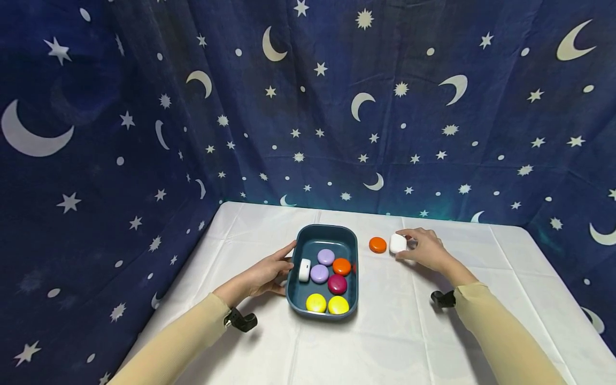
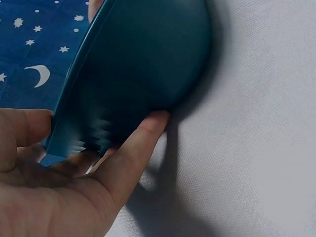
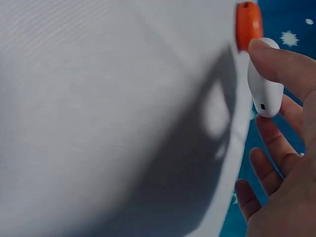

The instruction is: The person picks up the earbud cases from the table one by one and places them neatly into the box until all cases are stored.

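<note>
A dark teal bin (image 1: 322, 231) sits on the white table. My left hand (image 1: 264, 274) is at its left side, fingers spread against the outer wall and rim. Low on that wall rests one fingertip (image 2: 157, 118) in the left wrist view. My right hand (image 1: 425, 248) pinches a small white rounded-square case (image 1: 398, 244) between thumb and fingers. A dark slot shows on the edge of that white case (image 3: 266, 89) in the right wrist view. Just left of it lies an orange disc (image 1: 377, 245). Whether the white case touches the table I cannot tell.
Inside the bin lie lilac discs (image 1: 320, 274), an orange disc (image 1: 341, 266), a dark red disc (image 1: 337, 284) and yellow discs (image 1: 315, 303). Another white case (image 1: 305, 270) stands on edge by the left wall. A starry blue cloth (image 1: 327, 107) hangs behind the table (image 1: 375, 342).
</note>
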{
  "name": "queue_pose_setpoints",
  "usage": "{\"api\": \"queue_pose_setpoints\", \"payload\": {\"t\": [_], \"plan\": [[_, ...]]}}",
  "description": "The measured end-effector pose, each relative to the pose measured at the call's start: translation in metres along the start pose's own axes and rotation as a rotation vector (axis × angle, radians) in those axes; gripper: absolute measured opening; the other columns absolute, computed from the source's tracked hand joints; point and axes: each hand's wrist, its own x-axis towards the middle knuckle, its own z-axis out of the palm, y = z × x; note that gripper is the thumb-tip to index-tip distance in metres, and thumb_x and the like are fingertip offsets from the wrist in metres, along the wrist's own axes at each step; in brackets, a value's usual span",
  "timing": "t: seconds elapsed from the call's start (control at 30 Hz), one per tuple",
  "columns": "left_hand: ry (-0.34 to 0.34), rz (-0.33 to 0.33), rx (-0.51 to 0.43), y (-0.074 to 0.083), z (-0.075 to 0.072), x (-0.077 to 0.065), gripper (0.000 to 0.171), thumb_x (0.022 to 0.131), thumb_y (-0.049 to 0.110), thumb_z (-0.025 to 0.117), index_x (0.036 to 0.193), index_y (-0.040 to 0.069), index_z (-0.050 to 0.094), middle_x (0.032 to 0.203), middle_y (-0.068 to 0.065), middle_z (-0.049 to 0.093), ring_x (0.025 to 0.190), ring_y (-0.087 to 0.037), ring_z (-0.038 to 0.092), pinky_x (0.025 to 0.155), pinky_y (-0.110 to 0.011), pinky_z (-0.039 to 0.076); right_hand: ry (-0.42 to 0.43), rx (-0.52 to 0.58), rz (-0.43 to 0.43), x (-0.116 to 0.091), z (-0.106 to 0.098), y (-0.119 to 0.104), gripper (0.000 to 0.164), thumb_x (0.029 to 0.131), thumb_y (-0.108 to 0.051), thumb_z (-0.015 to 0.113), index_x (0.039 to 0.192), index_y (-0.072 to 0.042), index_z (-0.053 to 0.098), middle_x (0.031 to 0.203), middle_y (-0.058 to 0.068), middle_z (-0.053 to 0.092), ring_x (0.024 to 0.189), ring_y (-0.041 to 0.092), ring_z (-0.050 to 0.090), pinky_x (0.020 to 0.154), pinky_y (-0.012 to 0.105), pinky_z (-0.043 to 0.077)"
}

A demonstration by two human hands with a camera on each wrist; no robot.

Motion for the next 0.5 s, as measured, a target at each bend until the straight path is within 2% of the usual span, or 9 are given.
{"api": "queue_pose_setpoints", "payload": {"t": [0.2, 0.5], "plan": [[0.003, 0.003, 0.001, 0.000, -0.001, 0.001, 0.068, 0.106, 0.012, 0.046, 0.164, 0.038, 0.021, 0.165, -0.021, 0.023, 0.123, -0.032, 0.056, 0.076, -0.054, 0.059, 0.039, 0.057, -0.068, 0.001, -0.015, -0.018, 0.070, 0.083, -0.031, 0.086, 0.144, -0.014, 0.058, 0.128, 0.017, 0.058, 0.124, 0.041, 0.037, 0.100, 0.062, 0.031], [0.000, 0.006, 0.001, -0.001, 0.000, 0.001, 0.068, 0.106, 0.012, 0.047, 0.164, 0.037, 0.021, 0.164, -0.022, 0.024, 0.123, -0.032, 0.056, 0.076, -0.054, 0.059, 0.005, 0.111, -0.197, 0.002, -0.019, -0.067, 0.069, 0.079, -0.029, 0.090, 0.141, -0.020, 0.063, 0.125, 0.007, 0.059, 0.123, 0.033, 0.037, 0.095, 0.056, 0.035]]}}
